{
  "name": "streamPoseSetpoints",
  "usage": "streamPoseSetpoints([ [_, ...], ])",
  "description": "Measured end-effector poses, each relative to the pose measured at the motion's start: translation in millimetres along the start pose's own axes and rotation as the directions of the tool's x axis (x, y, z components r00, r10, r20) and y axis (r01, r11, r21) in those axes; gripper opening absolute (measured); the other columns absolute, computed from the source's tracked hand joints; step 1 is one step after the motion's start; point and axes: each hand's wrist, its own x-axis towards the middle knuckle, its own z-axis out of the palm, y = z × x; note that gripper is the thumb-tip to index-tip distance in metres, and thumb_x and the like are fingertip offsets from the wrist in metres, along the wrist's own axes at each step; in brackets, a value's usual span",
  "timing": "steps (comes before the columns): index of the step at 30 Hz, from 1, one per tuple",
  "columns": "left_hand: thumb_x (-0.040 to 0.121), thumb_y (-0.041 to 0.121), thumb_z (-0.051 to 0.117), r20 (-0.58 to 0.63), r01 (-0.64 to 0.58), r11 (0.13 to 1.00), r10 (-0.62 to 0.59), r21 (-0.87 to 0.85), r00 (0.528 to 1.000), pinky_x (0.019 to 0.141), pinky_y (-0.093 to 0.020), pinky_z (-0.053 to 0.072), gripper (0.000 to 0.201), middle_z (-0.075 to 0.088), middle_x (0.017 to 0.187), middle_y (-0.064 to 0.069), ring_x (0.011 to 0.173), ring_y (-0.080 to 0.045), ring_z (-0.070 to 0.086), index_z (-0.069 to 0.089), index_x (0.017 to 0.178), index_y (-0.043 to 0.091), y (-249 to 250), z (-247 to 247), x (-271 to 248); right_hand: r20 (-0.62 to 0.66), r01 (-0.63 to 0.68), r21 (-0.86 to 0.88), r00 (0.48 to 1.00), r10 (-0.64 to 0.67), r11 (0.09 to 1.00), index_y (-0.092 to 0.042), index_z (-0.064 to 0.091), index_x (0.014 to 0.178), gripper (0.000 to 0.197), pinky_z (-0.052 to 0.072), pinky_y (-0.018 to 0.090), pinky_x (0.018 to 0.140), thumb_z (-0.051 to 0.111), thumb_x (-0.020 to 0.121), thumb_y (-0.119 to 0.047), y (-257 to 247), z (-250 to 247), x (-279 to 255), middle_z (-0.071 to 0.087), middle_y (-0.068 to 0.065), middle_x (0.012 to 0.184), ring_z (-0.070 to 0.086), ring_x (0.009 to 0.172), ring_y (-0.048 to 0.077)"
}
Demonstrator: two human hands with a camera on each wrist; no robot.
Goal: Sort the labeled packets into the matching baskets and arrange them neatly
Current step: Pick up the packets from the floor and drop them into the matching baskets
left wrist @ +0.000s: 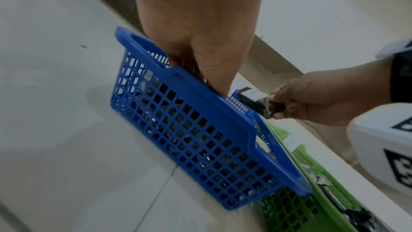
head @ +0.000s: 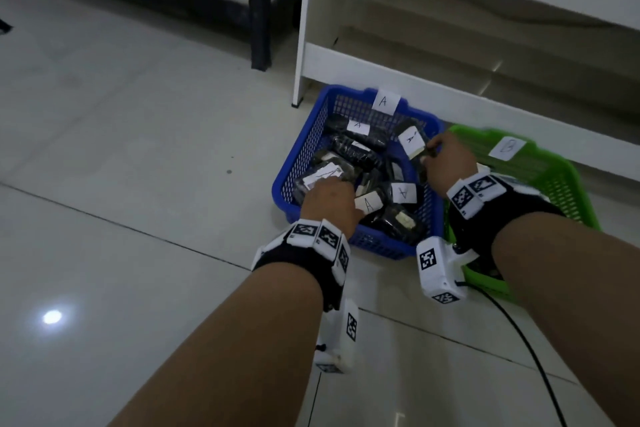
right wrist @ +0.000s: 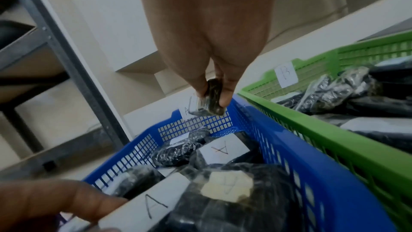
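A blue basket [head: 304, 146] tagged A [head: 386, 101] sits on the floor, holding several dark packets with white A labels. Touching its right side is a green basket [head: 561, 177] tagged B [head: 507, 147]; it holds dark packets [right wrist: 334, 91]. My left hand [head: 329, 198] reaches into the blue basket's near side, thumb and a finger pinching an A-labelled packet [right wrist: 156, 204]. My right hand [head: 446, 166] pinches one end of another A-labelled packet [head: 412, 140] over the blue basket's right rim [right wrist: 312, 156]. That packet [left wrist: 256, 101] hangs in the air.
A white shelf unit [head: 450, 45] stands right behind both baskets. Left of it a dark rack post [head: 259, 10] rises from the floor. A black cable [head: 519, 333] trails over the pale tiles [head: 121, 184] near my right arm.
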Motion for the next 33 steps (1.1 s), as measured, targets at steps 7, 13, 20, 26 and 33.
streamPoseSetpoints([
  [7, 0.089, 0.017, 0.058, -0.060, 0.020, 1.000, -0.021, -0.020, 0.998, 0.088, -0.035, 0.045, 0.030, 0.057, 0.117, -0.013, 0.108, -0.027, 0.055, 0.057, 0.117, 0.007, 2.9, 5.0, 1.7, 0.009, 0.198, -0.235, 0.979, -0.202, 0.951, 0.003, 0.053, 0.112, 0.024, 0.039, 0.034, 0.080, 0.050, 0.088, 0.004, -2.9, 9.4, -0.2, 0.043, 0.023, 0.125, 0.050, 0.102, 0.038],
  [13, 0.094, 0.032, 0.050, -0.067, -0.039, 0.998, 0.036, -0.039, 0.997, 0.090, -0.036, 0.043, 0.032, 0.054, 0.113, -0.011, 0.108, -0.026, 0.049, 0.066, 0.108, 0.008, -2.6, 2.6, -4.0, 0.243, 0.190, -0.424, 0.966, -0.092, 0.885, 0.001, 0.044, 0.130, 0.035, 0.038, 0.043, 0.102, 0.040, 0.096, -0.007, 4.5, 26.1, 0.9, 0.046, 0.022, 0.131, 0.043, 0.121, 0.036],
  [20, 0.098, 0.046, 0.031, 0.089, -0.256, 0.964, 0.249, 0.079, 0.964, 0.098, -0.036, 0.039, 0.048, 0.052, 0.121, -0.006, 0.115, -0.023, 0.047, 0.048, 0.135, 0.019, -9.5, 4.3, -10.6, 0.383, 0.140, -0.561, 0.918, 0.105, 0.816, -0.021, 0.023, 0.147, 0.049, 0.007, 0.067, 0.110, 0.033, 0.099, -0.026, 29.0, 34.6, -1.1, 0.019, 0.001, 0.157, 0.000, 0.145, 0.036],
  [26, 0.097, 0.051, 0.029, 0.142, -0.316, 0.915, 0.288, 0.251, 0.947, 0.096, -0.040, 0.030, 0.046, 0.049, 0.121, -0.006, 0.117, -0.027, 0.042, 0.056, 0.127, 0.030, 1.0, 5.9, -16.2, 0.363, 0.224, -0.349, 0.928, -0.089, 0.910, -0.025, 0.028, 0.146, 0.051, 0.012, 0.051, 0.115, 0.042, 0.098, -0.026, 27.6, -3.8, -31.6, 0.018, 0.004, 0.157, 0.010, 0.145, 0.031],
  [33, 0.088, 0.042, 0.037, -0.040, -0.603, 0.739, 0.642, 0.302, 0.766, 0.090, -0.042, 0.025, 0.045, 0.053, 0.116, -0.017, 0.113, -0.032, 0.043, 0.056, 0.114, 0.011, 31.5, 18.8, -48.6, -0.195, 0.247, -0.213, 0.937, -0.289, 0.945, -0.013, 0.057, 0.118, 0.035, 0.031, 0.044, 0.095, 0.046, 0.085, -0.016, 94.6, -30.3, -144.4, 0.058, 0.013, 0.119, 0.048, 0.116, 0.034],
])
